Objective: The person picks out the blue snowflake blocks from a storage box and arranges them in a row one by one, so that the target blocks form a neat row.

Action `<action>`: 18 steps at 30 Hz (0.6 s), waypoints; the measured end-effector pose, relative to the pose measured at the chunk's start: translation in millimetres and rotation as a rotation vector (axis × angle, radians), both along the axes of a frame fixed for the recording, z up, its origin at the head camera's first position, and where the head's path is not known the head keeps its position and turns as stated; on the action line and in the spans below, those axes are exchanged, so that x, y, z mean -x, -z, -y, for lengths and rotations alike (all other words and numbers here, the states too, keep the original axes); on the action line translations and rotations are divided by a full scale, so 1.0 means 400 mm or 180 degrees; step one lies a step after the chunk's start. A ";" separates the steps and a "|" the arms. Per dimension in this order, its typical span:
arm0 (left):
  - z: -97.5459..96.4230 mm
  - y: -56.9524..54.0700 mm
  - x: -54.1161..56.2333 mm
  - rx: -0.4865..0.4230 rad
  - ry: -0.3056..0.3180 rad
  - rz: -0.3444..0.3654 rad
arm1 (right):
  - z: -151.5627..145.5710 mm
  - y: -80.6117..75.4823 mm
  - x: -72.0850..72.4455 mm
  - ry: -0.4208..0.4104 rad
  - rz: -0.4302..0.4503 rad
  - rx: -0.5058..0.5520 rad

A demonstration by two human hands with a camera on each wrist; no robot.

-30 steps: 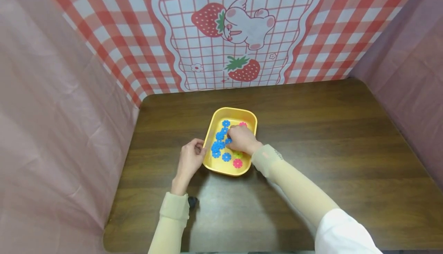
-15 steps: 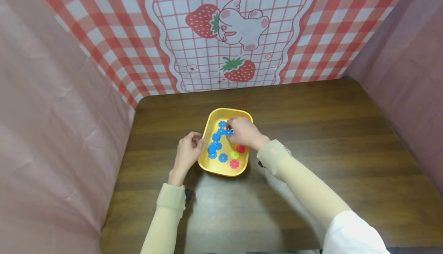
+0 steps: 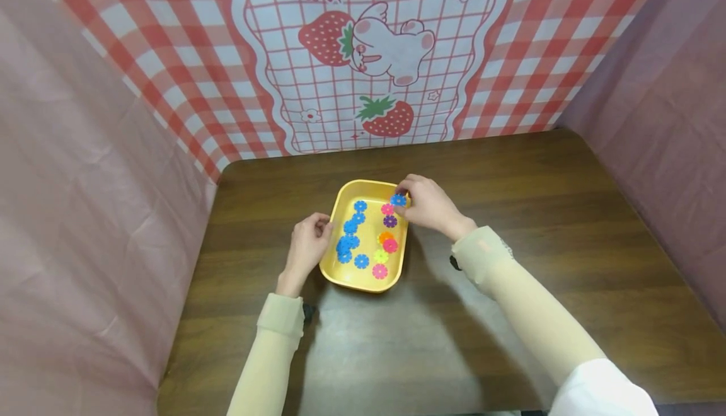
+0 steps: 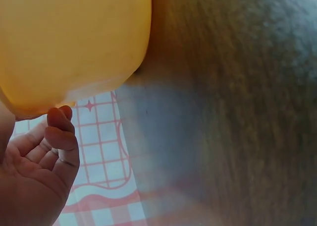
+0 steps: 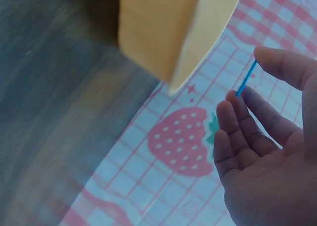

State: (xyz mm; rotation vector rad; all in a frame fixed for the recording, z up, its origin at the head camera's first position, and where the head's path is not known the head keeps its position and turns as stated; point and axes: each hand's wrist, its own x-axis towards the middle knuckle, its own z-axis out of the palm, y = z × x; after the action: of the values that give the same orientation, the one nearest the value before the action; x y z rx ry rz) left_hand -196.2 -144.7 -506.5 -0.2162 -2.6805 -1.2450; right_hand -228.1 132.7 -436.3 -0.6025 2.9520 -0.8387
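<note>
While the tray (image 3: 354, 286) holds discs (image 3: 361, 261), the right hand (image 3: 431, 205) pinches a blue disc (image 3: 398, 200) — left hand (image 3: 306, 246) loosely curled.

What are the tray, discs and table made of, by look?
Tray: likely molded plastic, semi-gloss; smooth yellow walls, rounded corners.
Discs: probably thin plastic; bright flat colors, notched rims; finish unclear.
Table: wood or wood-look laminate; brown grain, soft sheen; can't tell which.

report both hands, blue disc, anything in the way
Right hand pinches blue flower-shaped disc near far-right corner of yellow tray. Left hand at tray's left rim, grip unclear. No obstruction seen.
</note>
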 end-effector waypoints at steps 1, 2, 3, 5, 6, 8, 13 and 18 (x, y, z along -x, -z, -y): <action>0.000 0.001 0.000 -0.0001 0.0004 -0.0006 | -0.012 0.001 -0.001 0.0033 -0.0012 0.0050; -0.001 0.002 0.000 -0.0001 0.0008 -0.0015 | -0.024 0.002 -0.003 0.0066 -0.0012 0.0111; -0.001 0.003 -0.001 -0.0010 0.0009 -0.0023 | -0.037 0.005 -0.004 0.0098 -0.0016 0.0170; -0.002 0.004 -0.002 -0.0017 0.0011 -0.0049 | -0.065 0.014 -0.004 0.0175 -0.0010 0.0282; -0.002 0.004 -0.002 -0.0016 0.0011 -0.0057 | -0.079 0.019 -0.004 0.0209 -0.0011 0.0330; -0.002 0.007 -0.003 -0.0007 0.0011 -0.0070 | -0.106 0.035 -0.004 0.0277 -0.0013 0.0405; -0.002 0.011 -0.006 0.0017 0.0001 -0.0080 | -0.163 0.084 0.000 0.0374 -0.0056 0.0408; -0.001 0.015 -0.008 0.0005 -0.0004 -0.0080 | -0.193 0.137 0.002 0.0410 -0.0022 0.0273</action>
State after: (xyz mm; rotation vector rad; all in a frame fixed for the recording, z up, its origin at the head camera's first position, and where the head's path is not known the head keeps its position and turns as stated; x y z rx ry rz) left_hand -192.9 -144.3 -512.5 -0.2288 -2.6600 -1.2316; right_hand -228.8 209.9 -491.0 -0.4223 3.0010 -0.9801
